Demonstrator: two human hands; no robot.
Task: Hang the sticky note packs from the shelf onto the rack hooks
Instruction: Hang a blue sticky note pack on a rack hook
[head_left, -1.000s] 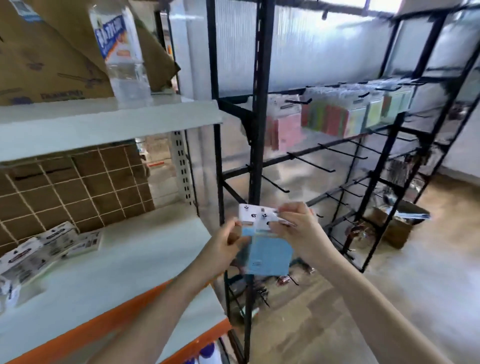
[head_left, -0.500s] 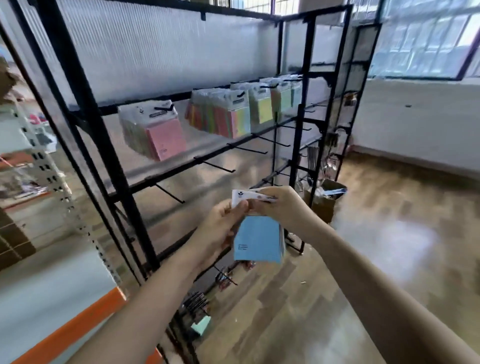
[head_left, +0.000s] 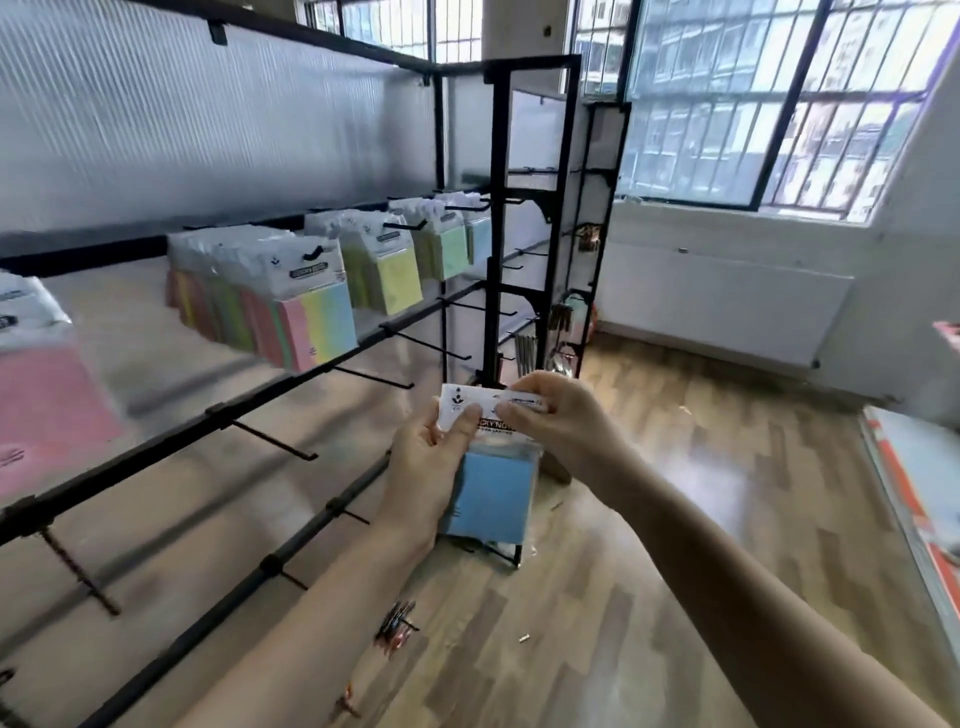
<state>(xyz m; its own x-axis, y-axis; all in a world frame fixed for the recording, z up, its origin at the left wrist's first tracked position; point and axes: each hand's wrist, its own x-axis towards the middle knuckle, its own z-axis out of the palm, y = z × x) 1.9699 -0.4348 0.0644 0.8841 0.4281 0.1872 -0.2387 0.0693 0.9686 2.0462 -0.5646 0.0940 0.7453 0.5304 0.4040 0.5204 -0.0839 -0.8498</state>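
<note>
Blue sticky note pack (head_left: 491, 493) held before us, near the rack (head_left: 535, 218) | left hand (head_left: 428, 462) and right hand (head_left: 556, 415) pinch its white header | risk, we judge: fingers cover the hang hole, so a bare hook (head_left: 400, 340) misses | versus a second ago: we face the rack, the shelf has left view.

Two hands, left (head_left: 421, 467) and right (head_left: 553, 415), hold one blue sticky note pack (head_left: 491, 493) beside five hanging bundles (head_left: 291, 306) on a black rack (head_left: 530, 208).
</note>
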